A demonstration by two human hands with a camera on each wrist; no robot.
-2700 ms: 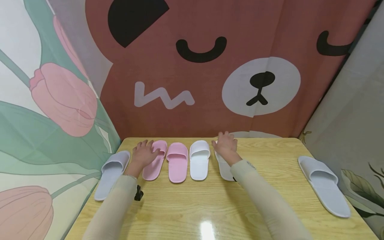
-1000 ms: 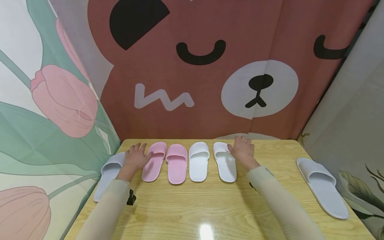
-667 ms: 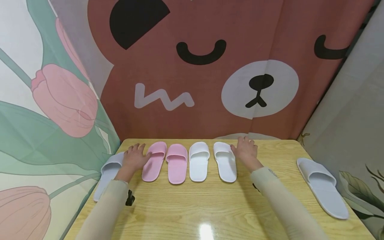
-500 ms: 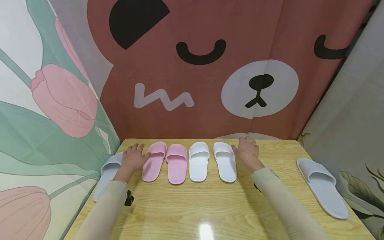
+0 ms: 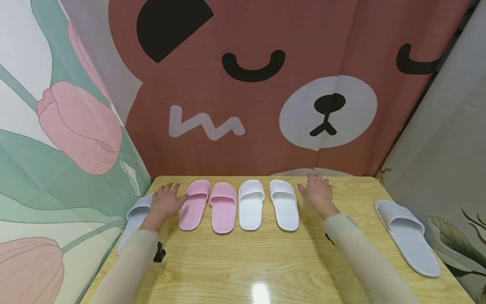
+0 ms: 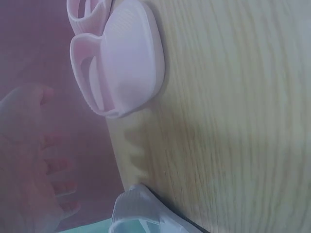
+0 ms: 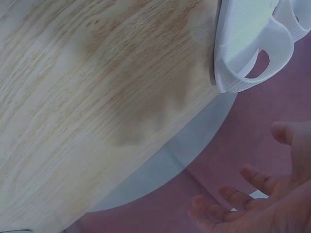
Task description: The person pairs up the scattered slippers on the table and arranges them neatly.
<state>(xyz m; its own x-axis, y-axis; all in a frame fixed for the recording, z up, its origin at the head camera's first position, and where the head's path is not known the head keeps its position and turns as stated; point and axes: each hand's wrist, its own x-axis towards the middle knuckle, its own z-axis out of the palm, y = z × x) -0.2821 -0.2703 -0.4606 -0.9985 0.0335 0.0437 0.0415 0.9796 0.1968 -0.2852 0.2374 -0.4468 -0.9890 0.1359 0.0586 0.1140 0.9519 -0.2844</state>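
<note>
Spread fingers show on my left hand (image 5: 165, 203), raised over the table between the grey-white slipper (image 5: 137, 217) at the left edge and the tilted pink slipper (image 5: 194, 205); it holds nothing. To the right of the row, my right hand (image 5: 318, 192) hovers with fingers apart and also holds nothing. It is nearest to the outer white slipper (image 5: 284, 205). Between the outer two of the row stand another pink slipper (image 5: 223, 207) and another white slipper (image 5: 251, 205). The left wrist view has the hand (image 6: 34, 160) off the slippers, with its shadow on the wood.
One more grey-white slipper (image 5: 408, 238) lies at the right edge of the wooden table (image 5: 228, 266). A brown bear-print curtain (image 5: 212, 156) hangs behind the back edge. Printed cloths (image 5: 22, 185) flank the left and right sides.
My right hand has moved off the outer white slipper to the right, uncovering it. My left hand has shifted slightly left, away from the tilted pink slipper. The slippers lie as before.
</note>
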